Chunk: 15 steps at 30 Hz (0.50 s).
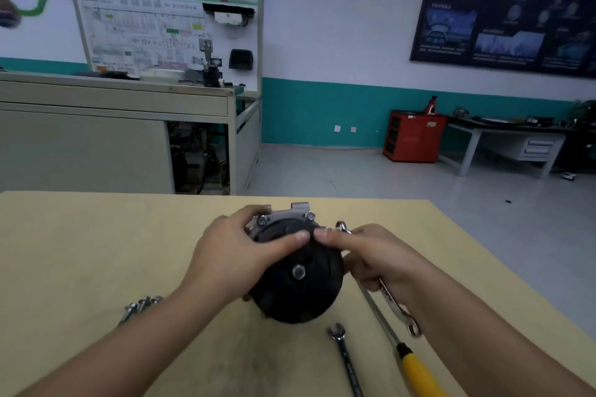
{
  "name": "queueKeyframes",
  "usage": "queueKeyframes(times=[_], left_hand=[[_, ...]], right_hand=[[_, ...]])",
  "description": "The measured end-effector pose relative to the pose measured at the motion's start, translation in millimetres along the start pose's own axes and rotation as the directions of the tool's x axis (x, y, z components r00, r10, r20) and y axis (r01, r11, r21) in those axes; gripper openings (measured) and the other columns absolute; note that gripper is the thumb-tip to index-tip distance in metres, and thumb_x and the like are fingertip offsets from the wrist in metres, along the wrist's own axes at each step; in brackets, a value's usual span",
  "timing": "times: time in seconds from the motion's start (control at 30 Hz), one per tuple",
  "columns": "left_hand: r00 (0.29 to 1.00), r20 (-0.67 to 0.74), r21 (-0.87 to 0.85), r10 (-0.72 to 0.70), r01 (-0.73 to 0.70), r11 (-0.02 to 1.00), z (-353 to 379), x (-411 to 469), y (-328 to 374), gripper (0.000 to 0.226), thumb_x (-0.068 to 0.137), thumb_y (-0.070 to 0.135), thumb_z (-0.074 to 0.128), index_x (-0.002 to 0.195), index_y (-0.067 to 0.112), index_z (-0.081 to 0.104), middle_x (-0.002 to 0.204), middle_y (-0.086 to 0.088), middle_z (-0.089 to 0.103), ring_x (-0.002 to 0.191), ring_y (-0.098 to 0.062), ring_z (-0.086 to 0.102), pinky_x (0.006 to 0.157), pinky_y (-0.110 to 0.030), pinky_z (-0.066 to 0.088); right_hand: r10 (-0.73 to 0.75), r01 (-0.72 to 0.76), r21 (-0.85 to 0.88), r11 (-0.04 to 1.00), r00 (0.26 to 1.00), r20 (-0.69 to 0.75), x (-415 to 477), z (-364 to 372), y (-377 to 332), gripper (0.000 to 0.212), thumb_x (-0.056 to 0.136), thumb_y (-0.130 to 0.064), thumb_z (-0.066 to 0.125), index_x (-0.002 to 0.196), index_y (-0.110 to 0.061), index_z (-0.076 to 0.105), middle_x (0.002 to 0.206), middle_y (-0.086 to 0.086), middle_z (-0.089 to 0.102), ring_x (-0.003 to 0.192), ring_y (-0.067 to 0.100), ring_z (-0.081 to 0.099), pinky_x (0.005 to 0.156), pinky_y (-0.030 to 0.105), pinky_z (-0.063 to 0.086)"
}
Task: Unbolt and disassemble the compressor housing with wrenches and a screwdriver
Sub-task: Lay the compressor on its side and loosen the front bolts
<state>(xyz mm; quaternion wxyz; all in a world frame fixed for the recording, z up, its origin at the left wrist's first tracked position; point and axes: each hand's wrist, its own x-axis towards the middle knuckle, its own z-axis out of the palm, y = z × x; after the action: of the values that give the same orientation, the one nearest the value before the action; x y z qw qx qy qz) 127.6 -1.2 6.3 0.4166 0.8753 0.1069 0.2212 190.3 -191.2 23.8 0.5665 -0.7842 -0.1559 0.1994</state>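
Observation:
The compressor point(300, 280) lies on the tan table point(96, 251), its black pulley face with a centre bolt turned toward me and its silver housing with two bolts behind. My left hand point(232, 255) grips the compressor's left side, thumb across the pulley rim. My right hand point(371, 255) holds a silver wrench point(396, 309) in its palm while the thumb rests on the pulley's top edge. A second wrench point(345, 358) and a yellow-handled screwdriver point(416, 367) lie on the table in front of the compressor.
Three loose bolts point(138, 306) lie left of my left forearm. Behind the table stand a grey workbench with a training board point(167, 32), a red cabinet point(412, 135) and a side desk point(503, 138) by the wall.

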Motion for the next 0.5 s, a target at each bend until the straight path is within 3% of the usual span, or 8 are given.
queueKeyframes(times=[0.1, 0.17, 0.3, 0.37, 0.5], left_hand=[[0.992, 0.083, 0.095, -0.092, 0.083, 0.992, -6.0, 29.0, 19.6, 0.092, 0.047, 0.088, 0.057, 0.121, 0.034, 0.059, 0.119, 0.002, 0.064, 0.107, -0.020, 0.060, 0.084, -0.030, 0.049], [0.969, 0.198, 0.140, -0.148, 0.122, 0.983, -9.4, 51.5, 30.7, 0.091, 0.055, 0.085, 0.057, 0.124, 0.027, 0.060, 0.122, -0.004, 0.063, 0.107, -0.026, 0.060, 0.089, -0.038, 0.052], [0.898, 0.323, 0.113, -0.298, 0.276, 0.954, -14.9, 84.5, 39.0, 0.096, 0.054, 0.084, 0.059, 0.119, 0.014, 0.060, 0.110, -0.011, 0.064, 0.087, -0.030, 0.061, 0.073, -0.037, 0.053], [0.876, 0.317, 0.105, -0.365, 0.350, 0.931, -14.8, 95.1, 35.4, 0.094, 0.057, 0.083, 0.058, 0.118, 0.011, 0.057, 0.104, -0.011, 0.061, 0.080, -0.030, 0.059, 0.071, -0.037, 0.051], [0.826, 0.330, 0.106, -0.457, 0.449, 0.887, -21.4, 111.0, 24.4, 0.090, 0.058, 0.085, 0.055, 0.114, 0.014, 0.052, 0.103, -0.012, 0.055, 0.079, -0.029, 0.056, 0.060, -0.033, 0.047]], right_hand=[[0.043, -0.042, 0.026, 0.999, 0.998, -0.039, 18.4, -8.5, -16.7, 0.071, 0.047, -0.062, 0.073, 0.089, -0.005, 0.066, 0.075, 0.017, 0.069, 0.031, 0.006, 0.022, 0.033, 0.015, 0.019], [0.067, -0.064, 0.062, 0.996, 0.997, -0.046, 29.7, -15.3, -22.1, 0.062, 0.059, -0.056, 0.073, 0.093, -0.006, 0.065, 0.078, 0.013, 0.070, 0.031, 0.005, 0.022, 0.031, 0.015, 0.020], [0.107, -0.092, 0.223, 0.970, 0.993, -0.058, 49.8, -22.9, -22.1, 0.031, 0.086, -0.038, 0.063, 0.086, -0.008, 0.061, 0.069, 0.011, 0.070, 0.028, 0.005, 0.020, 0.029, 0.013, 0.019], [0.143, -0.125, 0.301, 0.946, 0.989, -0.039, 57.3, -24.8, -21.5, 0.030, 0.092, -0.034, 0.055, 0.086, -0.005, 0.058, 0.067, 0.014, 0.070, 0.027, 0.004, 0.019, 0.028, 0.013, 0.019], [0.150, -0.164, 0.317, 0.934, 0.986, 0.066, 63.9, -16.1, -25.4, 0.033, 0.095, -0.032, 0.046, 0.091, -0.001, 0.058, 0.091, 0.026, 0.071, 0.025, 0.003, 0.020, 0.027, 0.013, 0.021]])
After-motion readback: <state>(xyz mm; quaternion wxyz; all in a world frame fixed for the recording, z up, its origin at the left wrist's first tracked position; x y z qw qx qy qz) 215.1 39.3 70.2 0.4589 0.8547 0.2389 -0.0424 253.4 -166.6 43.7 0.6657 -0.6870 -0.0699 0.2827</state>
